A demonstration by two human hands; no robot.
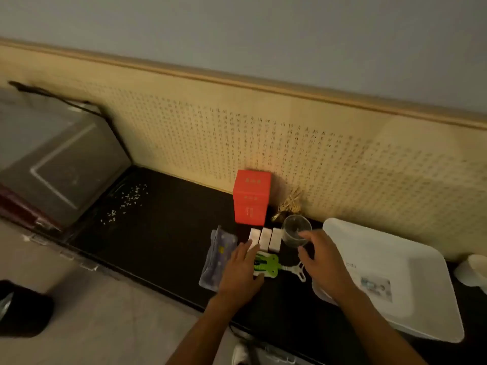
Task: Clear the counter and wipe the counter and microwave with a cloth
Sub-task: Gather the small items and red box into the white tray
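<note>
Tabletop clearing looked barely begun, judging by how much lay on the dark surface.

The left hand was spread flat, fingers straight and holding nothing. It lay over a green-and-white gadget, with its fingertips reaching the nearest of three white blocks. The right hand was half curled at a clear cup, one finger on its near side and the thumb below. Whether it had actually closed on the cup I could not tell.

Just left of the left hand lay a folded dotted cloth (quite possibly the wiping cloth, though that is a guess), and nobody was holding it. Behind the blocks stood a red box near the wall, with a small gold tassel-like thing beside it. To the right sat a large white tray, and a white bowl showed at the frame's edge.

Farther left, pale crumbs were scattered on the tabletop close to the microwave, which stood at the far left end.

My reading was that nothing had been wiped yet. The cup, blocks, gadget and box all needed moving, and after that the crumbs, the surface and the microwave were left to clean.
</note>
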